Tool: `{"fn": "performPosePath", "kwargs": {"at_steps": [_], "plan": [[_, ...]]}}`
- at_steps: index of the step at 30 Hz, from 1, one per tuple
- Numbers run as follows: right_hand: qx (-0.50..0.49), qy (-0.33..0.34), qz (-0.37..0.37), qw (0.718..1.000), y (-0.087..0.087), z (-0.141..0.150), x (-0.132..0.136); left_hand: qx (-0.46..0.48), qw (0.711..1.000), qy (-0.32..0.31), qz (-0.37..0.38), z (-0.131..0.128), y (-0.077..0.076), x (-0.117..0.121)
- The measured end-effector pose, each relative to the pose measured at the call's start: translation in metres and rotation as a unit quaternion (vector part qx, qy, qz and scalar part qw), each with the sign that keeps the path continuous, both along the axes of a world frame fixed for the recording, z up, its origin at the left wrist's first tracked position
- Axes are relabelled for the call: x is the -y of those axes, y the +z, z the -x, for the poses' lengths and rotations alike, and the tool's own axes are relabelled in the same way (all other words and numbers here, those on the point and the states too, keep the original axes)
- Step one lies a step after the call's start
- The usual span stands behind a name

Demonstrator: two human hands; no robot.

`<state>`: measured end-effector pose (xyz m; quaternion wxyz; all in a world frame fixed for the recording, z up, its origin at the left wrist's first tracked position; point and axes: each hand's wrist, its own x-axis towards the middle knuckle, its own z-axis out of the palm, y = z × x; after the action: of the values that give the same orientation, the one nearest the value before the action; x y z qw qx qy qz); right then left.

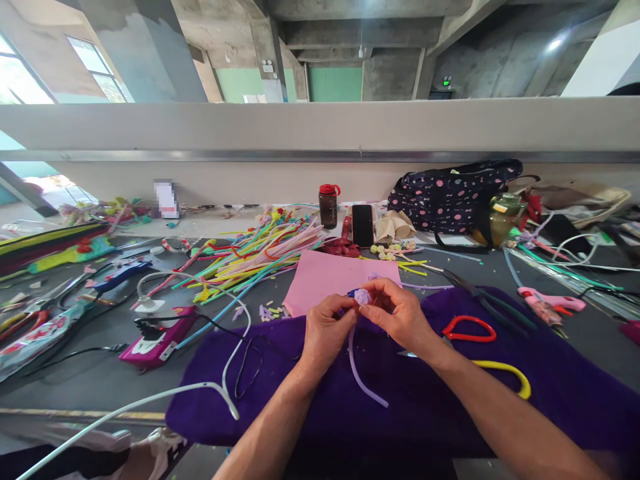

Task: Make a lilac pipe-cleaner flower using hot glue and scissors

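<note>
Above a dark purple cloth [320, 413], both my hands meet at a small lilac bundle [362, 297] that looks like a coiled pipe-cleaner flower. A lilac pipe cleaner [364, 381] hangs down below my fingers in a curve. My left hand [330, 328] is closed, pinching the underside of the bundle. On the other side my right hand [397, 313] pinches its edge with thumb and fingers. A small dark blue bit shows beside the bundle; I cannot make out what it is. Scissors with red and yellow handles [470, 339] lie under my right forearm.
Behind my hands lies a pink sheet [325, 280]. Bundled colored pipe cleaners [265, 243] spread to its left. A magenta power strip [159, 340] with cables is at left. Pliers [487, 300] and a pink glue gun [550, 301] lie right. A bottle [328, 208] and phone [363, 225] stand behind.
</note>
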<state>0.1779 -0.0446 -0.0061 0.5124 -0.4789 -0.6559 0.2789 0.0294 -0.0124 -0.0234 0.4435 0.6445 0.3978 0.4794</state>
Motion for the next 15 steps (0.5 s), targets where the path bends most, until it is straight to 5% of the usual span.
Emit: {"fn": "performPosePath", "kwargs": {"at_steps": [11,15], "plan": [[0.01,0.003,0.007,1.0,-0.0021,0.0005,-0.0006,-0.017,1.0,0.015,-0.004,-0.0005,0.0025,0.0003],[0.006,0.015,0.02,1.0,-0.0013,0.0,-0.0005,0.037,0.998,-0.022,0.047,0.0007,0.0024,-0.0028]]}}
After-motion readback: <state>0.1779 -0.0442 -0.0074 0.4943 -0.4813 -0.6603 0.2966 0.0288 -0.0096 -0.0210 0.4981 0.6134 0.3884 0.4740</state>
